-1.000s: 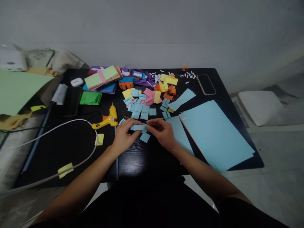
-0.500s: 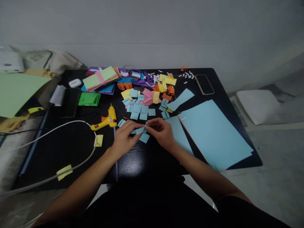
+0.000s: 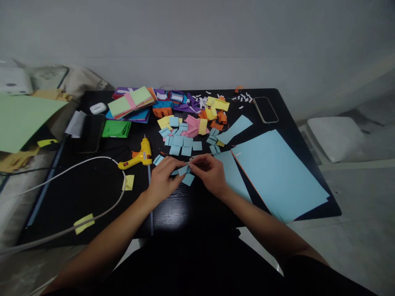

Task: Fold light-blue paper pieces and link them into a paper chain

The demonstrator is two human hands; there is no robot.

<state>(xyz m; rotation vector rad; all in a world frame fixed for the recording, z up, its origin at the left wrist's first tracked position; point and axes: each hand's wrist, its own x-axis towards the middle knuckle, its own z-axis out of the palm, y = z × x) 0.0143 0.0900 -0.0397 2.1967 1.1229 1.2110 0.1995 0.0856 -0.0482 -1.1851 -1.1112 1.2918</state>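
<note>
I see both hands meeting at the near middle of the black table (image 3: 92, 193), matte top with faint wood grain. Left hand (image 3: 163, 177) and right hand (image 3: 210, 172) pinch one small light-blue paper strip (image 3: 183, 169) between thumb and fingertips; flat thin paper, rectangular, held just above the tabletop. How it is folded I cannot tell, fingers cover the ends. A second light-blue square (image 3: 188, 179) lies on the table just below the strip, corner tucked under the hands.

Beyond the hands: scatter of cut light-blue squares (image 3: 180, 142), flat, small, some overlapping. Mixed pink, yellow, orange and purple scraps (image 3: 200, 119) behind them, too small to sort out. Large light-blue sheets (image 3: 277, 172) to the right, smooth, stacked, an orange edge peeking along one side; the near corner hangs past the table edge. Yellow glue gun (image 3: 137, 156), hard plastic, lies on its side left of the hands, its white cable (image 3: 92, 158) looping off the left edge. Stack of coloured paper pads (image 3: 131, 102) at the back left, green folded paper (image 3: 116, 128) beside it. Phone (image 3: 266, 109) face up, back right, glossy. White earbud case (image 3: 98, 108), closed, contents hidden. Big green sheet (image 3: 21, 119) cut off at the left edge.
</note>
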